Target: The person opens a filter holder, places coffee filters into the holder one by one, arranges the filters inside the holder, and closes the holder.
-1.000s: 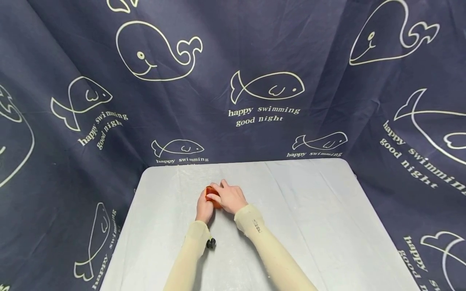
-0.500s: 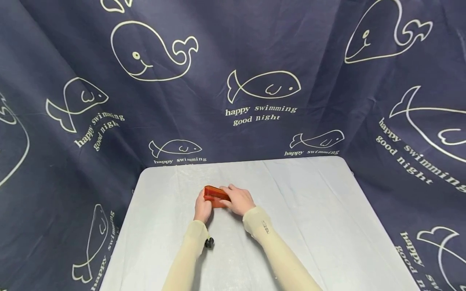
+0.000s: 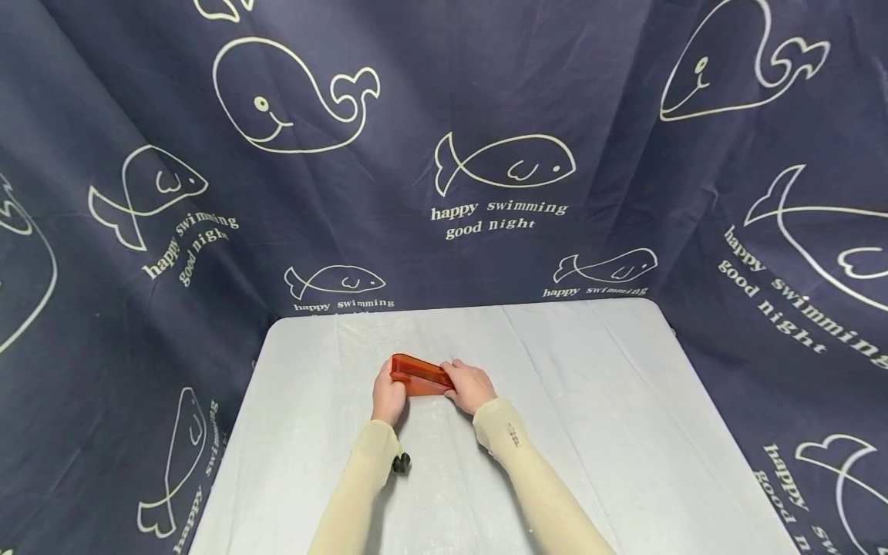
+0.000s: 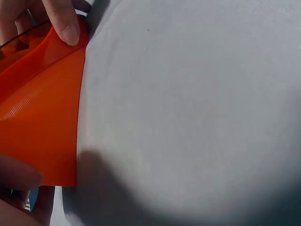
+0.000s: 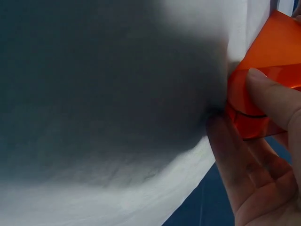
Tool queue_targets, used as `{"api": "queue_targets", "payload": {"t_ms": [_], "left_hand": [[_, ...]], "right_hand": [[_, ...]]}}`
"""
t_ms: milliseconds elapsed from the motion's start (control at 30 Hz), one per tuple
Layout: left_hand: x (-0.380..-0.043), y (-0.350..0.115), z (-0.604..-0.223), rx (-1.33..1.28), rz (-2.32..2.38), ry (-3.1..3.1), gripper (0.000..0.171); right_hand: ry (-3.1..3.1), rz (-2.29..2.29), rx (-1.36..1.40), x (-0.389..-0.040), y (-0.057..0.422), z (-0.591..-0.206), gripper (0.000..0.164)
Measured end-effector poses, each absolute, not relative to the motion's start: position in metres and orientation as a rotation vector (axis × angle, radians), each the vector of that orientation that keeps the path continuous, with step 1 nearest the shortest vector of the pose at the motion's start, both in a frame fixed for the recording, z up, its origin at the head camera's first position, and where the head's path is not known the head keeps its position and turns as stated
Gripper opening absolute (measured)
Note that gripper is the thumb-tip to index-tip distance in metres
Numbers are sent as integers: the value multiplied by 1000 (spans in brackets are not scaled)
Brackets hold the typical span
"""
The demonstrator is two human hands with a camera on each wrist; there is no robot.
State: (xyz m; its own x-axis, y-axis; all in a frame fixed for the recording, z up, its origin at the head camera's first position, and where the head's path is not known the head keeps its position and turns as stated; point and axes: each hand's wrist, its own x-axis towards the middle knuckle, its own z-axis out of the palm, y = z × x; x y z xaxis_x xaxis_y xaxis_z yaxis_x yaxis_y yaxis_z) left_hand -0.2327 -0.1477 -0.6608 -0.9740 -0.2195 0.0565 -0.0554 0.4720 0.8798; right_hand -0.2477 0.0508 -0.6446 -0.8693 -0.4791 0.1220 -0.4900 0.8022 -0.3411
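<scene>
Stretched between both hands in the head view is an orange see-through plastic pouch (image 3: 425, 383) with a folded-over upper strip. My left hand (image 3: 388, 397) grips its left end, and my right hand (image 3: 472, 388) pinches the right end. From the right wrist, the right thumb (image 5: 273, 92) lies on the glossy folded edge, with fingers behind it. The left wrist view shows the flat ribbed face of the pouch (image 4: 42, 127), crumpled folds along its upper part and a thin dark line there. Fingers cover both ends.
A white table (image 3: 590, 432) with rounded far corners lies under the hands. Dark blue cloth (image 3: 416, 77) printed with whales and fish hangs behind it and along both sides. A small black object (image 3: 401, 462) sits at the left sleeve cuff.
My right hand has slid rightward along the orange pouch, away from my left hand, and more of the pouch shows between them. The left hand has stayed nearly still.
</scene>
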Motion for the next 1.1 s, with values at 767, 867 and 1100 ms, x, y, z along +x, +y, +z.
{"api": "queue_targets", "payload": {"t_ms": [767,867,1100], "left_hand": [[-237,-104,-655,-13,-1423,-2692,50],[-237,-104,-656,-17,-1434,-2692,51],[-237,-107,-659,-56,-1441,-2730,50]], "right_hand": [[-2971,708,673,-246,104,-643,46],[-2979,719,669,-247,104,-645,46],[-2989,734,649,-245,104,-650,48]]}}
